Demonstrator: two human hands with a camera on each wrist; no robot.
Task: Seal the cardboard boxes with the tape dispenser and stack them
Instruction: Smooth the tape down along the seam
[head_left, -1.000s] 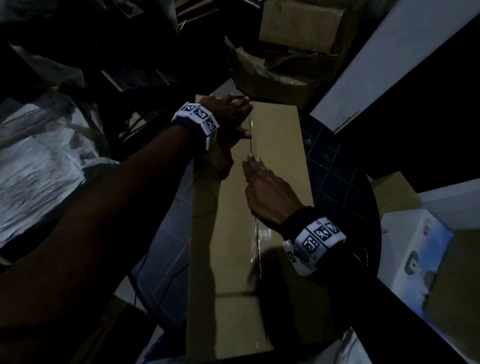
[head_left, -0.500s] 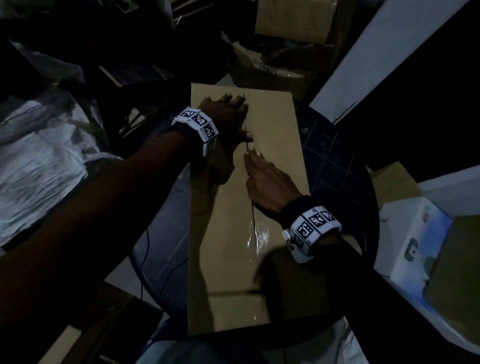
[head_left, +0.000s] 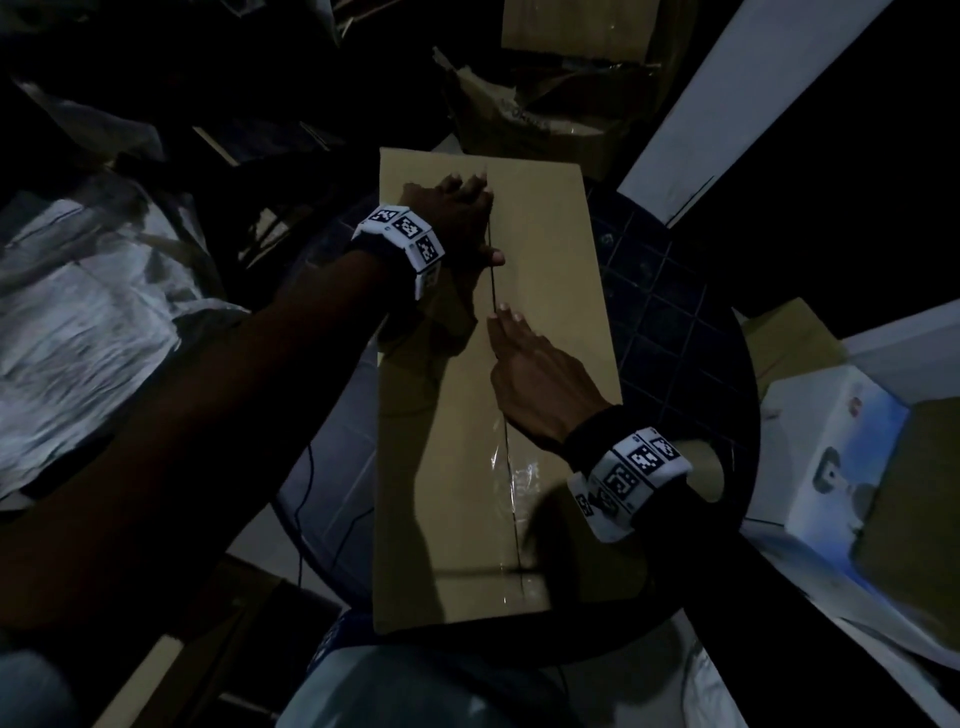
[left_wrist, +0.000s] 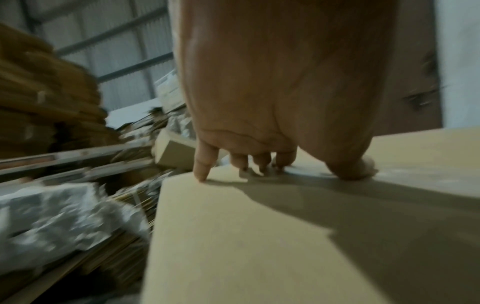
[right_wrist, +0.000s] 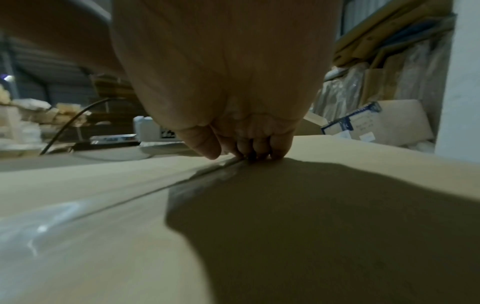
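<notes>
Dark round desk (head_left: 670, 332), gridded top. White carton (head_left: 831, 467) with printed blue picture at right edge, just off the desk. Tall white panel (head_left: 727, 98) leans at upper right. Torn, crumpled brown cardboard (head_left: 524, 119) heaped beyond the desk's far side. Pale crinkled plastic sheeting (head_left: 93, 322) at left, also in left wrist view (left_wrist: 59, 216). Thin dark cable (right_wrist: 67, 121) arcs in right wrist view; behind it a white container (right_wrist: 145, 125), possibly a jug, blurred.

Both hands (head_left: 452, 218) rest on the box (head_left: 550, 249).
</notes>
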